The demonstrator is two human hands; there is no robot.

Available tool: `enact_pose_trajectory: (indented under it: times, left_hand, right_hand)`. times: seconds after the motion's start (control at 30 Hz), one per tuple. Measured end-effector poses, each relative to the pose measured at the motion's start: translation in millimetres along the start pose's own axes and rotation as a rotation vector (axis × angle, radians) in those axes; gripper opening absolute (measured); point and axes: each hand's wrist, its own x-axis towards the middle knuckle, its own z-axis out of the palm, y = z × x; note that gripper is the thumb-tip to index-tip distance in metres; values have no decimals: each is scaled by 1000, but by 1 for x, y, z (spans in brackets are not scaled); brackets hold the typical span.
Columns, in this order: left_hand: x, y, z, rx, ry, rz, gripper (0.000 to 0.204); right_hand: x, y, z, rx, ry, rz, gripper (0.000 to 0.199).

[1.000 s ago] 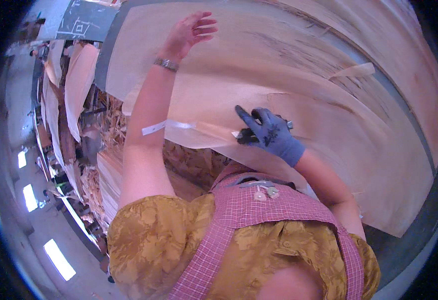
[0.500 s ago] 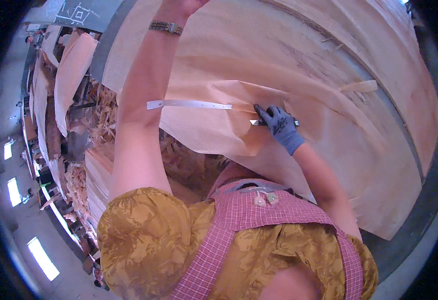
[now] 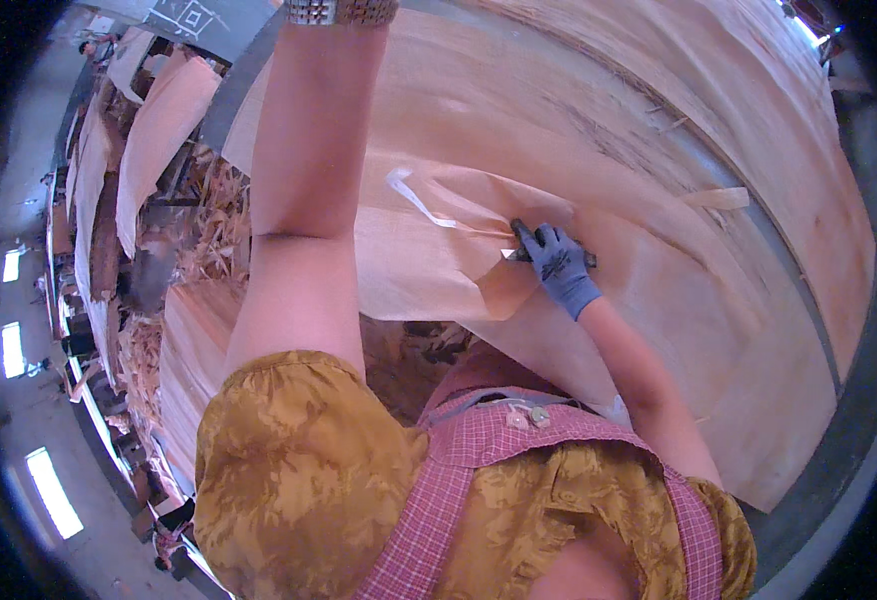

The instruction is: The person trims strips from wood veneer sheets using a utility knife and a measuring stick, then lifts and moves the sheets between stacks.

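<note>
My right hand, in a grey-blue glove with a dark palm, is closed round a utility knife. Its blade points left, just above a thin wood veneer sheet that is creased and raised around the hand. Left of the glove, a white strip of tape lies bent on the veneer, its right end close to my fingers. My left arm stretches far forward over the sheet. Only its wrist, with a metal watch band, shows at the top edge; the left hand itself is out of the picture.
More veneer sheets cover the work surface to the right, with a loose veneer strip on top. Wood scraps and torn veneer pieces are heaped at left. A dark grey edge borders the stack.
My left arm has reached further forward, taking the hand out of view. The tape strip went from nearly straight to bent, its left end shifting right and forward. The right hand has barely moved.
</note>
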Motion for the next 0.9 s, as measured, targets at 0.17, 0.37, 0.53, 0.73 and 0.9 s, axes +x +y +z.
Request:
enact_pose_trajectory:
  times: [0.17,0.37,0.53,0.73,0.9]
  left_hand:
    - [-48,0,-4,442,327,163,31]
    - [-242,-57,-72,1212,1078,-155,32]
    - [-369,-149,-117,2168,982,-251,49]
    - [-358,-191,-133,2223,993,-486,58]
    - [-371,-212,-164,2287,965,-613,62]
  right_hand:
    - [5,2,-14,206,-3,31,38]
    - [15,-2,-108,652,79,243,27]
    - [91,-27,-116,864,141,201,19]
    - [169,-67,-72,1265,-399,584,36]
    - [156,-43,-61,1615,-280,743,28]
